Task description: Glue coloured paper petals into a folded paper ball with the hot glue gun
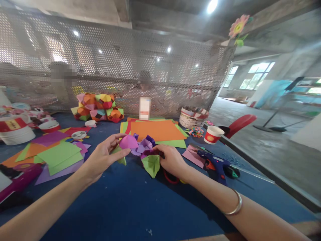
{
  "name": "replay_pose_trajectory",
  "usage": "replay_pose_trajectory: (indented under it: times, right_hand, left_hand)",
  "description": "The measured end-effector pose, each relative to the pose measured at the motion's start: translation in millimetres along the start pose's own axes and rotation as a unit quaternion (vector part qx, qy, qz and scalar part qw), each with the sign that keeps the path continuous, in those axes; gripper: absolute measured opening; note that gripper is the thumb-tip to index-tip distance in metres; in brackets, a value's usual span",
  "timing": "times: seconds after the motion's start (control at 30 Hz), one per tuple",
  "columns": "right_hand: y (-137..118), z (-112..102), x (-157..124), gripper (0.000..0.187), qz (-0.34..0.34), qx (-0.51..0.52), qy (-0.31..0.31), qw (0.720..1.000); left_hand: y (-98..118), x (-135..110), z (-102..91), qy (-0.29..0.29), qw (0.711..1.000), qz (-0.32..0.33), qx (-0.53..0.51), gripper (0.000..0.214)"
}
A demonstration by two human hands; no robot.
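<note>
Here left hand [100,158] pinches rounded pink paper petal [128,142] — right hand [171,161] grips creased purple-green paper flower [147,150].

A perforated metal screen [112,67] backs the blue table [130,207]; windows [253,75] far right.

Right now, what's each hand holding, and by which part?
Left hand pinches a pink paper piece by its left edge, between thumb and fingertips. Right hand grips the purple and green folded paper cluster at its right side.
</note>
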State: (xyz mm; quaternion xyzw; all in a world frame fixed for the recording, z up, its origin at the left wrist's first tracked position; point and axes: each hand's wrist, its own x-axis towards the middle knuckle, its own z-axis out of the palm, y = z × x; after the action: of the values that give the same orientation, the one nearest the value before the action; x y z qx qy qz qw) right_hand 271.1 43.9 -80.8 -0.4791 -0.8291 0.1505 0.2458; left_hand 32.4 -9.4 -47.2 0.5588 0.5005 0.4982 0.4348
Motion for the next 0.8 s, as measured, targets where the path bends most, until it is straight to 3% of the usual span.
replay_pose_trajectory:
  times: [0.07,0.2,0.4,0.47,0.57,0.63,0.8]
  right_hand:
    - [0,0,0,0.018,-0.019,0.012,0.018,1.0]
    - [2,2,3,0.034,-0.06,0.016,0.064,0.996]
    - [11,12,10,0.033,-0.109,0.021,0.017,0.994]
    - [15,13,12,0.029,-0.094,0.053,0.058,0.992]
    - [18,11,12,0.051,-0.082,0.128,0.143,0.978]
    - [18,9,11,0.055,-0.089,0.179,0.177,0.964]
    - [8,4,6,0.029,-0.085,0.235,0.216,0.944]
  left_hand:
    - [1,2,-1.1,0.015,1.0,0.004,-0.004,0.066]
    - [2,2,0.7,0.029,0.999,0.009,-0.018,0.065]
    - [2,1,2.0,0.024,0.999,0.01,-0.02,0.062]
    - [0,1,1.2,0.024,1.0,0.01,-0.018,0.063]
    - [-2,1,0.4,0.019,1.0,0.014,-0.011,0.065]
    - [-2,0,0.7,0.011,1.0,0.015,-0.009,0.065]
    - [-1,-2,2.9,-0.003,0.999,0.006,-0.047,0.062]
